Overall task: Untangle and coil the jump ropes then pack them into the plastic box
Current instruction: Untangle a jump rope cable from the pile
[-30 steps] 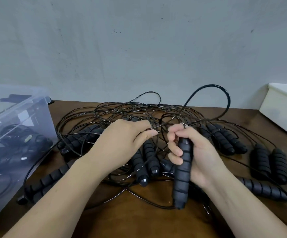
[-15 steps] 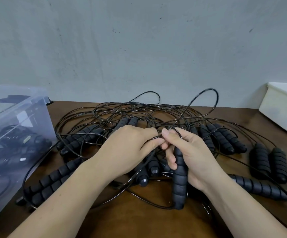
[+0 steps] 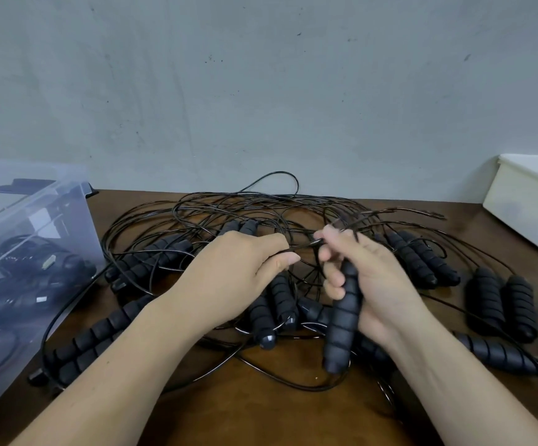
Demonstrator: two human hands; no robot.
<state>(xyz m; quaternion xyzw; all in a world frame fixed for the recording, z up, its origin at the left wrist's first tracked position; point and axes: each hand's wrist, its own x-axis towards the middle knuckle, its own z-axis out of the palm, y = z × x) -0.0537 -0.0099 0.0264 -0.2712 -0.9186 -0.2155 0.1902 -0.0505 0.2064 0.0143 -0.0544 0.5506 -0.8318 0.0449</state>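
The left hand [image 3: 235, 272] hides part of the jump ropes [image 3: 229, 214] tangled mid-table, pinching a cord [image 3: 306, 245]; the right hand [image 3: 370, 278] grips a handle [image 3: 341, 320]. The plastic box [image 3: 36, 239], cut off, crowds the left edge of the table [image 3: 277, 413].

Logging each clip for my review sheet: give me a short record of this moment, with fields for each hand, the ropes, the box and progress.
left hand: pinches a thin black cord
right hand: grips a black handle, tilted, lower end toward the table; fingertips also on the cord
pile: tangled cords and many loose handles lying on the table
plastic box: clear, at the left, black ropes already inside
other: white tub at the right edge
progress: pile not yet untangled
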